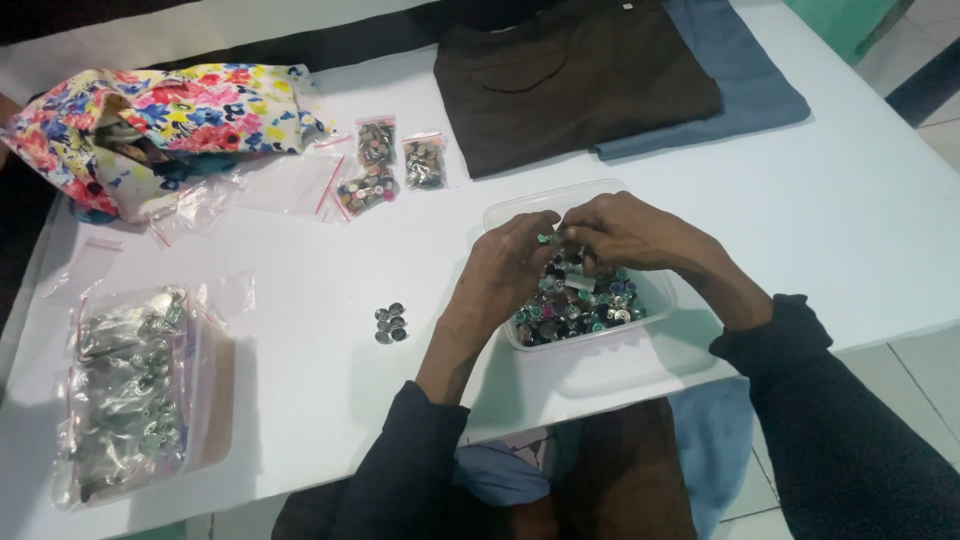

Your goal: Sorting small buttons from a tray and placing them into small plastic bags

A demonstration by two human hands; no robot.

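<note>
Both our hands meet over the clear plastic tub (640,290) of mixed buttons (580,305), which sits on the white surface (860,220) just right of centre, near our edge. Our left hand (508,262) and right hand (622,232) pinch together on one small greenish button (545,240); the fingertips are narrow and touching, though we cannot tell which hand really bears it. To do this well, we judge it best to keep the pinch low over the tub so a slipped piece falls back in, and to work one piece at a time. The buttons look small, round and shiny, in greens, blues, silver and dark tones, heaped loosely. A little cluster of silvery buttons (390,323) lies to the left of the tub, and filled zip bags (395,160) lie farther off, beside a flowered cloth bag (150,125).
</note>
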